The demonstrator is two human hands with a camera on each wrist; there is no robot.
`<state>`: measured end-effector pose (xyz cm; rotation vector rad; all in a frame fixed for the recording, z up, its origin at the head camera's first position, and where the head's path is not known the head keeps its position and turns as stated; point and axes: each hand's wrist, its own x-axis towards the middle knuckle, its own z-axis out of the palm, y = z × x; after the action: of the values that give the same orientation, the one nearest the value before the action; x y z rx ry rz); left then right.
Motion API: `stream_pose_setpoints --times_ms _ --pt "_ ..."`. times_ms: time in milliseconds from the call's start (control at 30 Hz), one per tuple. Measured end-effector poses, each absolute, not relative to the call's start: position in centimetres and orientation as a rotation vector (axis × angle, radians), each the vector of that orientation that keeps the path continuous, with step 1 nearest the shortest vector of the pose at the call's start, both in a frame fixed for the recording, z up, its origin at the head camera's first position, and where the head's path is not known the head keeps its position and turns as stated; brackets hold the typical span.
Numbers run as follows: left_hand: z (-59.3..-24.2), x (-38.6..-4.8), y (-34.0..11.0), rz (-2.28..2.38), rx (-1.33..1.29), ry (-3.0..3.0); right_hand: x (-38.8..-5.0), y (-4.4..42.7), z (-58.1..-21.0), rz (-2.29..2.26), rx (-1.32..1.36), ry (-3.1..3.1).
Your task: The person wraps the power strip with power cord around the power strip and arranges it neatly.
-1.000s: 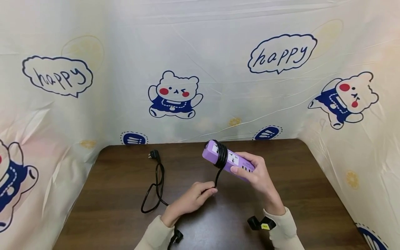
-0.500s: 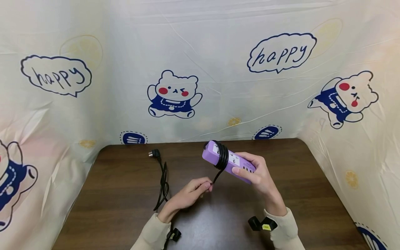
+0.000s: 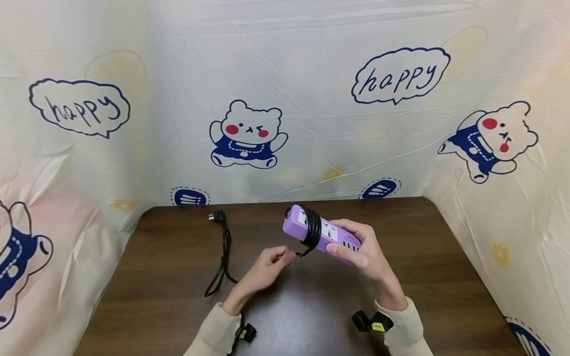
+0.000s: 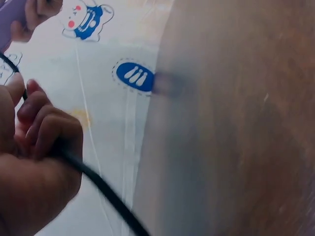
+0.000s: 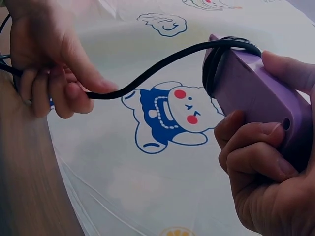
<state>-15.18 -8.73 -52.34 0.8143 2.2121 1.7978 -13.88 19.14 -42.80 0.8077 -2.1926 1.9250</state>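
A purple power strip (image 3: 294, 223) is held above the table by my right hand (image 3: 362, 249), thumb on the socket face and fingers curled round its back, as the right wrist view shows. Several turns of black cord (image 3: 314, 230) wrap the strip near its far end. From these turns the cord runs to my left hand (image 3: 267, 267), which pinches it between thumb and curled fingers. In the left wrist view the cord (image 4: 106, 189) passes through the left hand (image 4: 44, 142) and out below. The loose cord ends in a black plug (image 3: 217, 216) lying on the table.
The dark wooden table (image 3: 423, 257) has rounded far corners. A printed cloth (image 3: 320, 74) with bears and "happy" bubbles hangs behind it and at both sides. Black wrist cameras sit at the left cuff (image 3: 218, 324) and right cuff (image 3: 403, 321).
The left hand, still pinching the cord, has moved a little up and left. The power strip has shifted slightly left and down. The loose cord on the table has moved and changed shape.
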Motion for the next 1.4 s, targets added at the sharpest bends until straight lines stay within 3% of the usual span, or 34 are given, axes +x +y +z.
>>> stream_pose_setpoints --times_ms 633,933,1233,1400 --pt "-52.7 -15.7 -9.4 1.781 0.680 2.188 -13.6 18.4 -43.0 1.901 0.941 -2.248" --pt "-52.5 -15.7 -9.2 1.854 0.505 2.536 -13.6 17.6 -43.4 1.905 1.007 -2.325" --pt "-52.5 -16.4 -10.2 1.921 0.725 2.569 -13.3 16.5 -43.9 1.793 1.082 -2.458" --pt "-52.2 -16.5 -10.6 2.012 0.602 2.433 -13.3 16.0 -44.2 1.783 1.128 -2.485"
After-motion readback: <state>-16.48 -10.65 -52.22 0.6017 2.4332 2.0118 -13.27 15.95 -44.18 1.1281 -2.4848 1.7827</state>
